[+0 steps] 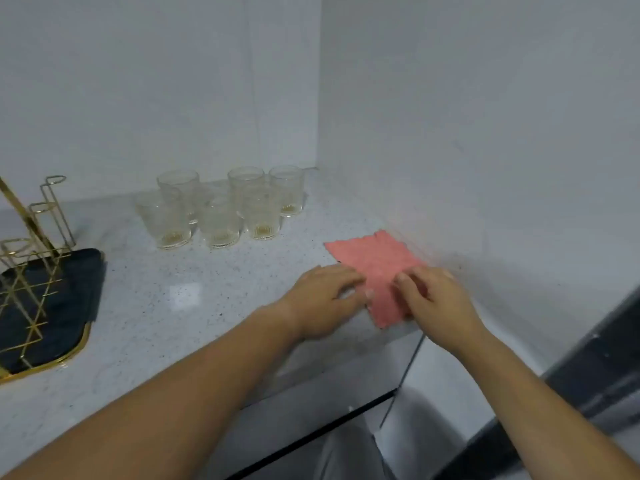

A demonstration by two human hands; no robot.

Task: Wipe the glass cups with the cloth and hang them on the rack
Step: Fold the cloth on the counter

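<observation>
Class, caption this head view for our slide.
Left hand and right hand grasp a pink cloth; glass cups stand near a gold rack.

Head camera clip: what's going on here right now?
A person has both hands on the pink cloth, which lies at the right end of the counter near the wall. The left hand pinches its left edge, and the right hand curls its fingers onto the near part. Six glass cups stand upright in a cluster at the back, untouched. The gold wire rack sits on a dark tray at the left, with no cups on it.
</observation>
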